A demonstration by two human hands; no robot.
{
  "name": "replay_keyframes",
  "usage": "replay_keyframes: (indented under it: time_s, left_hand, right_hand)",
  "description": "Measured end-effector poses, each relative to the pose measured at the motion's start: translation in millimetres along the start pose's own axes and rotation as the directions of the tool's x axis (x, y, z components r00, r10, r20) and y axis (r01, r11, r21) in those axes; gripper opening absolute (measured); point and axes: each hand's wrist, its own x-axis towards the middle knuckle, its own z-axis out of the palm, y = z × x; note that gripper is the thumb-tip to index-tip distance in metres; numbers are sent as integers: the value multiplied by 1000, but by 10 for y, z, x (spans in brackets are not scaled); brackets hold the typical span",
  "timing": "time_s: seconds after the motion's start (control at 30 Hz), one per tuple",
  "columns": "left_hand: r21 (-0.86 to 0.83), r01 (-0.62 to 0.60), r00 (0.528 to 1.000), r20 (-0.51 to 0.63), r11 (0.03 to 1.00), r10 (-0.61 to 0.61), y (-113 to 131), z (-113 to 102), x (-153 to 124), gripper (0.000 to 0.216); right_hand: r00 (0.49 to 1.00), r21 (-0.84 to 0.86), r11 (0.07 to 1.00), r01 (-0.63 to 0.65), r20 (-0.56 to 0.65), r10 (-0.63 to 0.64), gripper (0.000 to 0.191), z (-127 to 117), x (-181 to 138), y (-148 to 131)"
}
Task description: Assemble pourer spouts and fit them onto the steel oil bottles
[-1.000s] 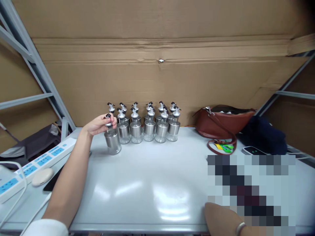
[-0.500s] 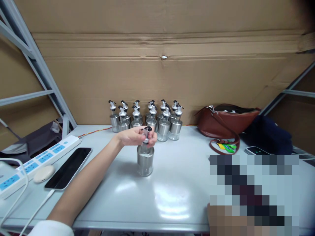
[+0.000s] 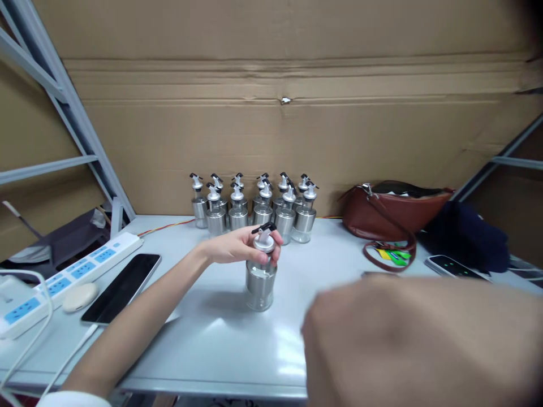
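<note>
My left hand (image 3: 240, 244) is closed around the neck of an oil dispenser bottle (image 3: 260, 285), thumb in front and fingertips showing on the right side. This bottle is glass with a steel sleeve and a silver pourer with a black flip lever. It looks upright, low over the grey table or on it; I cannot tell which. My right hand (image 3: 416, 339) is large and blurred at the lower right, close to the camera, its fingers not made out. Behind my left hand, several similar oil dispenser bottles (image 3: 304, 217) stand in rows.
A cardboard wall (image 3: 297, 135) rises behind the grey table (image 3: 203, 350). At left lie a power strip (image 3: 63, 288), a round white case (image 3: 80, 297) and a phone (image 3: 123, 288) on a cable. A brown handbag (image 3: 390, 215), dark cloth (image 3: 470, 232) and another device (image 3: 452, 265) occupy the right.
My left hand and its bottle have shifted slightly right and down, with the grip now lower on the neck. My right hand has risen into view at the lower right.
</note>
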Motion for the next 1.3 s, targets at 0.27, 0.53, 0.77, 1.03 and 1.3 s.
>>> replay_keyframes:
  time_s: [0.27,0.53,0.77,1.03,1.3]
  left_hand:
    - [139,-93,984,-137,986,112,-27,252,-94,35]
    - [144,-133,971,-180,981,159,-103,329,-123,39]
    - [246,-155,943,-253,957,218,-141,407,-101,41]
    - [424,-184,875,-341,887,345,-289,463,-58,53]
    - [401,-186,875,-348,897,337,-269,443,-23,60]
  right_hand:
    - [915,54,929,-366,-158,370,14,-640,967,-159]
    - [964,100,960,-263,-5,265,15,-587,1043,-130]
    - [942,3,946,-326,-83,325,15,-537,1032,-171]
    - [938,-133,942,-309,-208,278,22,-465,1037,-230]
    - [932,-304,903,-304,-293,215,22,-411,1029,-249]
